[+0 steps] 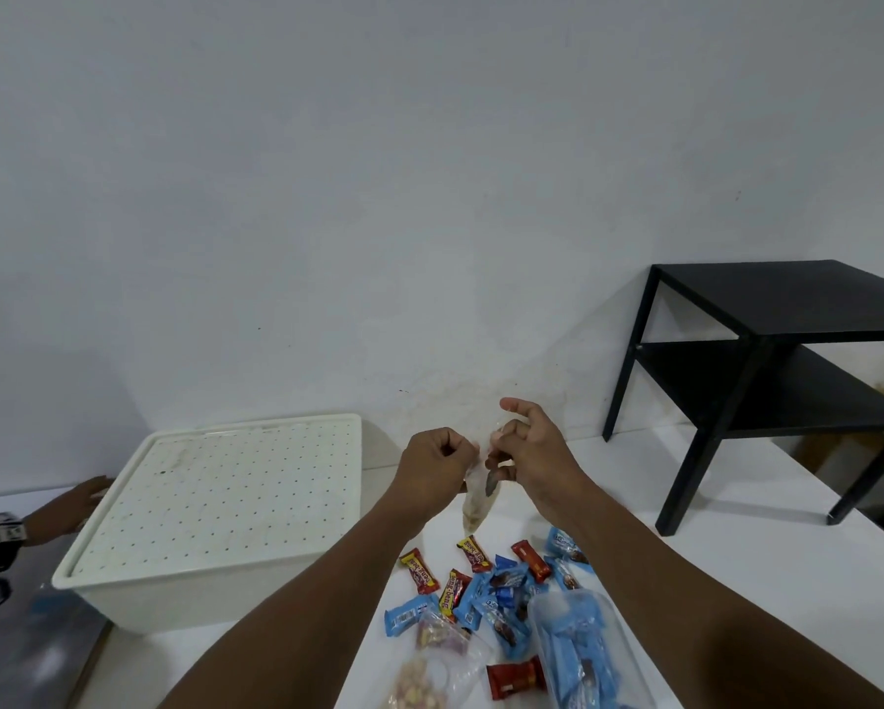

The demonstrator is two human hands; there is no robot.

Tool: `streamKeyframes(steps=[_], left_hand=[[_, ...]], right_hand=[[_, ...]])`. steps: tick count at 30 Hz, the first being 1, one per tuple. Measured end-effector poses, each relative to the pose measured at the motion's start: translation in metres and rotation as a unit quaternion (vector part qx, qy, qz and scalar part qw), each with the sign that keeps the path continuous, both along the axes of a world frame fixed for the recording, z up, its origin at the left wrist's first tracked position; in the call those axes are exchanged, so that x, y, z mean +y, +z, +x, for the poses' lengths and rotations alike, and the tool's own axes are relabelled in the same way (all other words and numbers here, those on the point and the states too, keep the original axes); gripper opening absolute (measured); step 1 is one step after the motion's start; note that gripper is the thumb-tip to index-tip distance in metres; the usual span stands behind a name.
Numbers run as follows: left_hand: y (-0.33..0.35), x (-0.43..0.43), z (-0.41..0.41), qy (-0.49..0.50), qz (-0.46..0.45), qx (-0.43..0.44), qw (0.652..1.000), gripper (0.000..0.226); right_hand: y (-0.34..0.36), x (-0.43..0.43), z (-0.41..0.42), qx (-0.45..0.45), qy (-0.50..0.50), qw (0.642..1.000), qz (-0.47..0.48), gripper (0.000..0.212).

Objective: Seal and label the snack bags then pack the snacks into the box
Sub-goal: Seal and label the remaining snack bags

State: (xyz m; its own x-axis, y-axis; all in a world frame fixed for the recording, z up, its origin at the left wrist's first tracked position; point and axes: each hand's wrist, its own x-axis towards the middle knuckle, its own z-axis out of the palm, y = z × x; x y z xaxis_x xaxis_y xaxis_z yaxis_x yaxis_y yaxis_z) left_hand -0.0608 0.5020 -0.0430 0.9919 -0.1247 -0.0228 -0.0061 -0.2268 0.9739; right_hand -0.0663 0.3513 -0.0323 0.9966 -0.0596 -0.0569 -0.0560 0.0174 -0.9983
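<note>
White tabletop on my feed: left hand (pixel 437 468) and right hand (pixel 532 455) both curl onto the top of a clear snack bag (pixel 478 504), pinching it; it hangs below the fingers, possibly unsealed. Wrapped snacks (pixel 486 580) lie beneath, lidded box (pixel 214 504) left of them.

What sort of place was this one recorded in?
Likely a plain spare room, not a kitchen: bare white wall, white table holding loose snack packets and a lidded white box, black side table. Left hand and right hand pinch a small clear bag.
</note>
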Motion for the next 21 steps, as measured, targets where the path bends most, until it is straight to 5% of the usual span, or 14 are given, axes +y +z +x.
streamKeyframes(steps=[21], left_hand=[[0.003, -0.003, 0.012, -0.029, 0.073, -0.044, 0.996, 0.02]], right_hand=[[-0.006, -0.014, 0.003, -0.006, 0.094, 0.991, -0.097, 0.045]])
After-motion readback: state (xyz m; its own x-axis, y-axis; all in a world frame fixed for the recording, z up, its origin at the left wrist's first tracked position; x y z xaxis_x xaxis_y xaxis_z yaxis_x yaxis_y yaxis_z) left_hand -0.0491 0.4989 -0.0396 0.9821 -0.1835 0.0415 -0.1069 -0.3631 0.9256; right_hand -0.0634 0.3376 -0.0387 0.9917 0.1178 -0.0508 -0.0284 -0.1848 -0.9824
